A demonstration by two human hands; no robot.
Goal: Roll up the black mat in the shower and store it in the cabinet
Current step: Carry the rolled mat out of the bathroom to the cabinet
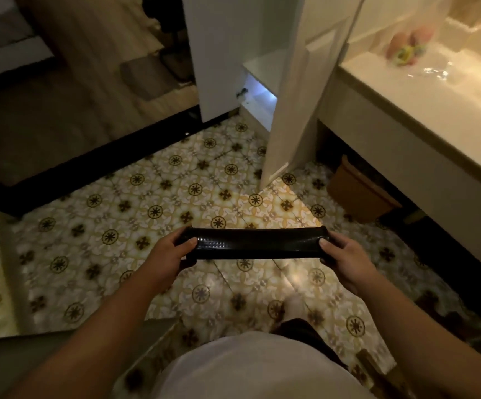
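The black mat (252,243) is rolled into a tight glossy tube, held level above the patterned floor tiles in front of my body. My left hand (176,254) grips its left end and my right hand (341,256) grips its right end, thumbs on top. Ahead stands the tall white cabinet (219,53) with its door (299,90) swung open toward me. A lit lower shelf (258,95) shows inside the opening.
A cream vanity counter (423,110) runs along the right with pink items (406,46) on it. A brown bin (360,194) sits under the counter. A black threshold strip (95,156) borders the wooden floor at the left.
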